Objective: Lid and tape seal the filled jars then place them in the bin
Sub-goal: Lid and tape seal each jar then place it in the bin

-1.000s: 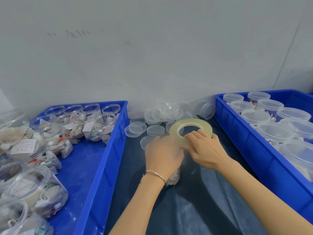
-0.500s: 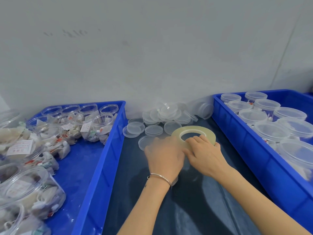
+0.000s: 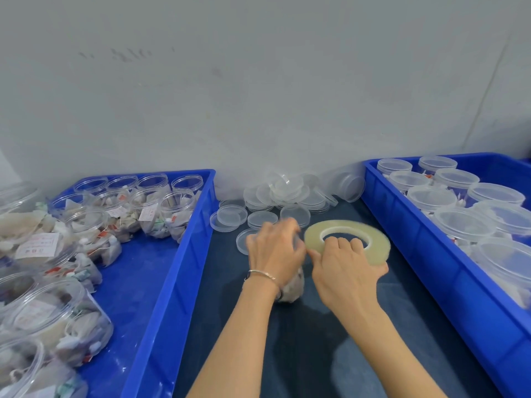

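Tape roll [image 3: 349, 239] shifted right; translucent yellowish.

Plain grey wall [image 3: 258, 81], faint scuffs; dark blue tabletop [image 3: 316, 354] below.

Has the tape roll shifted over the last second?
Yes. The tape roll, held by the right hand, has moved right, away from the loose lids and toward the right bin.
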Available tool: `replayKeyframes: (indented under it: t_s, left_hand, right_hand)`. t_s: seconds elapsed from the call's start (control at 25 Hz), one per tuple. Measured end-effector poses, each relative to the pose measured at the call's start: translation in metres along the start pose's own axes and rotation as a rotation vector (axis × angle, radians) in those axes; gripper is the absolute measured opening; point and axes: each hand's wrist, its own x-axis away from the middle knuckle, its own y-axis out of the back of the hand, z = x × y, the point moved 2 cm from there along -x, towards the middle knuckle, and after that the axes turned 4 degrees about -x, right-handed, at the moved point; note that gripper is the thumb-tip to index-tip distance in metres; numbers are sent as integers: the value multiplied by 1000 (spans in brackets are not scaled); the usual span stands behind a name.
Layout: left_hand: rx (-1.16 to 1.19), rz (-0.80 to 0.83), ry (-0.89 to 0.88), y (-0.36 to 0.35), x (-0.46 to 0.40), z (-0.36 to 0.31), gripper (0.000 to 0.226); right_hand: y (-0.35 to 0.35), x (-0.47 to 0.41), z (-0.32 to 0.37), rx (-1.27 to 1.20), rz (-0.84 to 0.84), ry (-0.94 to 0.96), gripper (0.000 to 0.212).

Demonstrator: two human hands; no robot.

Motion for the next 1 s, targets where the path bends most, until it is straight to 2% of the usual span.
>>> replayKeyframes:
  t_s: [0.08,0.12,0.16,0.32,0.44,0.56,0.64,0.72,0.8,0.88,0.92,1.0]
  left_hand:
    - [120,91,290,17,-25,15,8]
    - [157,122,314,18,-27,17,5]
    - [123,106,262,17,-23,17,3]
    - [35,-95,42,9,6,1,9]
    - [20,-132,-37,5,14,-6,14]
    - [-120,-63,-110,-5,21,-13,23]
    - [-254,78,-24,-8,23,-11,38]
    - [-317,139,37,-7,25,-10,46]
    - [-259,69,18,-4,34,-18,43]
    - [-53,-77,-53,0,42,-38,42]
    - [79,-171,-111,3,43,-51,43]
    - [255,-362,-266,8,37,-84,44]
  right_hand:
    - [9,28,16,-160,-235,154,26]
    - [10,40,18,-188,-317,217,27]
    - [9,41,18,-197,-333,231,31]
    - [-18,-6,-8,-124,7,-3,39]
    - [-49,-23,-24,-75,127,-17,37]
    - [-73,-29,-37,-124,274,35,36]
    - [-82,-29,-49,-52,343,112,39]
    - [-87,-27,-57,-52,385,208,61]
    - [-80,-25,-51,-274,407,342,91]
    - [-57,-25,-44,-644,313,417,98]
    - [-43,-28,-47,-745,191,417,93]
    - [-8,-37,-66,-780,-109,415,78]
